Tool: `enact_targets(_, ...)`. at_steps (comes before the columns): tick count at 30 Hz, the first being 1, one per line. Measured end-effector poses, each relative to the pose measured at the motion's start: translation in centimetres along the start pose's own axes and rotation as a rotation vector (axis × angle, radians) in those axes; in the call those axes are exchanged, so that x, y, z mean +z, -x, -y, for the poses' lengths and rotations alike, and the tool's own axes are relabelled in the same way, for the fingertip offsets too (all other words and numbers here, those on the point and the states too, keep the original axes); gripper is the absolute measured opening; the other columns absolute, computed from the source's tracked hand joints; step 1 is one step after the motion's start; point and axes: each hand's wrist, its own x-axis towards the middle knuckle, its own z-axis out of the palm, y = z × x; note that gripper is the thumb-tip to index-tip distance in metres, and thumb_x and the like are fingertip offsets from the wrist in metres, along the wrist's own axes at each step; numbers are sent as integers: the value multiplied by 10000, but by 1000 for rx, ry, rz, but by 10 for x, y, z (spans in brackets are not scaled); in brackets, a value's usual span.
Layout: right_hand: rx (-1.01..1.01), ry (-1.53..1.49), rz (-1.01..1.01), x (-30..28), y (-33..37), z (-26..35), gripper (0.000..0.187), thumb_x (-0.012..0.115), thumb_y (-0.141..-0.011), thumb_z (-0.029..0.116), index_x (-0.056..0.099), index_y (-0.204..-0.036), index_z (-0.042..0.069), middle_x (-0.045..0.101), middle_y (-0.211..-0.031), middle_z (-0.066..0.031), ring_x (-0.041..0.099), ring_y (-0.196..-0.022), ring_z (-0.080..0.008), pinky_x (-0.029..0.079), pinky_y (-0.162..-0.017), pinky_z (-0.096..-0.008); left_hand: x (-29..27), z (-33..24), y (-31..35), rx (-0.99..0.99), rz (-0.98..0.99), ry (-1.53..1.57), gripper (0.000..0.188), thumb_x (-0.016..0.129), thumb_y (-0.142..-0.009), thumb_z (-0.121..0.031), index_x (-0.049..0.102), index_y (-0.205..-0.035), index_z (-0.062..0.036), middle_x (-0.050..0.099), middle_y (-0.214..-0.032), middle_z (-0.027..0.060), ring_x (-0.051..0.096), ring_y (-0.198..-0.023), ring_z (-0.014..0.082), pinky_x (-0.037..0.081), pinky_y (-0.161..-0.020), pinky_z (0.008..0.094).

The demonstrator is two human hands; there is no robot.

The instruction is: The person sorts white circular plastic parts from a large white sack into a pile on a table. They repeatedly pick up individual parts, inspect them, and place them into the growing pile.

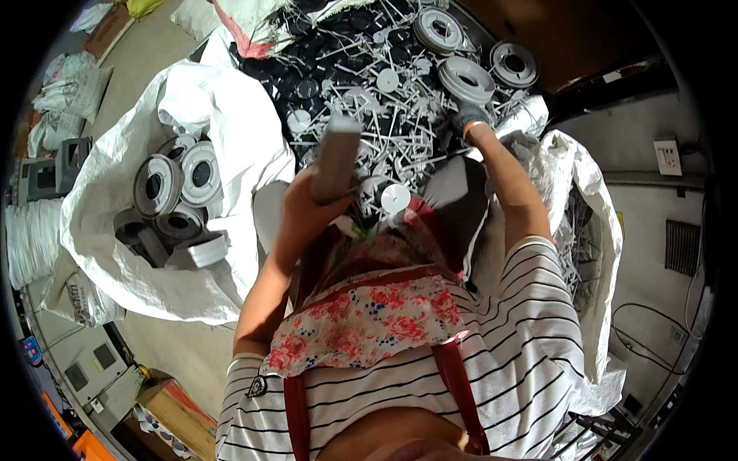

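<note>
My bare left hand (309,206) is wrapped round a thick grey plastic part (336,157), seen side-on and blurred at its upper end, so its full shape is unclear. My right hand (469,117), in a dark grey glove, grips the near edge of a grey plastic ring (466,80) with a wide rim and a round centre hole; the fingers are partly hidden under it. Two similar parts, a stacked ring (438,31) and a single ring (513,64), lie beyond it. Below both hands spreads a heap of grey moulding scraps (392,115) with thin sticks and discs, mixed with black round pieces (307,88).
To my left stands an open white woven sack (100,257) holding several grey rings (157,186). Another white sack (607,253) at my right holds thin grey scraps. A wall with a socket (667,157) borders the right; filled bags (75,88) sit far left.
</note>
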Motion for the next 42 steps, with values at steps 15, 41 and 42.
enact_targets(15,-553,209,276,-44,33,67,298,644,-744,263,651,-973,73,632,-929,-222,608,-870,-383,494,-756,-430,-13,-18,19,-361,-109,706,289,652,-811,-100,598,-1067,21,642,-899,67,607,-782,139,491,-702,273)
enact_targets(41,-721,-377,105,-62,203,261,529,653,-765,310,534,-1154,-27,619,-907,-235,633,-841,-347,530,-731,-389,-22,-28,68,-359,-86,872,252,600,-837,-57,538,-1055,52,630,-888,129,638,-765,223,545,-709,344)
enact_targets(42,-738,-220,289,-58,192,257,514,659,-769,310,539,-1143,-23,629,-818,-195,642,-745,-315,539,-665,-381,-17,-29,68,-315,-104,908,247,603,-835,-54,541,-1050,53,633,-892,128,638,-766,216,542,-708,333)
